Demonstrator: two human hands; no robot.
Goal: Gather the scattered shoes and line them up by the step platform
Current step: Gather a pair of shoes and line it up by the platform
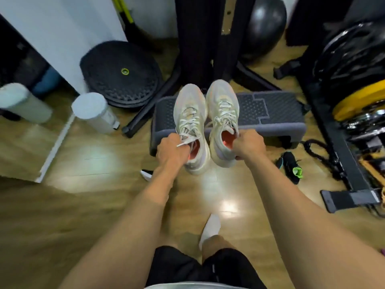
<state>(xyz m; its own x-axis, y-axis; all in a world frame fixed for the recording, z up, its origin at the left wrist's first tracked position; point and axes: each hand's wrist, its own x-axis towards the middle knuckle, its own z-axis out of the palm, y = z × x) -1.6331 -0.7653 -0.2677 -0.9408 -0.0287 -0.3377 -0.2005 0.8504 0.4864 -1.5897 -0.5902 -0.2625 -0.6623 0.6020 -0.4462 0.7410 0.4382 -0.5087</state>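
Two pale shoes hang in the air, one per hand: left hand [170, 150] fingers curled into the collar of the left shoe [189, 113], right hand [249, 143] clamped on the collar of the right shoe [224, 107], both in front of the step platform [277, 113]. Risks: collar-only grip, so a shoe may swing or drop, and a loose lace could snag. Glossy wood floor [93, 163] looks slippery under the socked foot [210, 228]. Black shoe [291, 166] nearby could trip. Crowded gym corner, weight plates [358, 101] on the right.

The left hand [170, 151] and right hand [249, 144] are bare, like both forearms; black shorts [183, 265] carry a small pale mark; a white sock [210, 227] covers one foot; a pale grey shirt hem [187, 286] shows at the bottom edge
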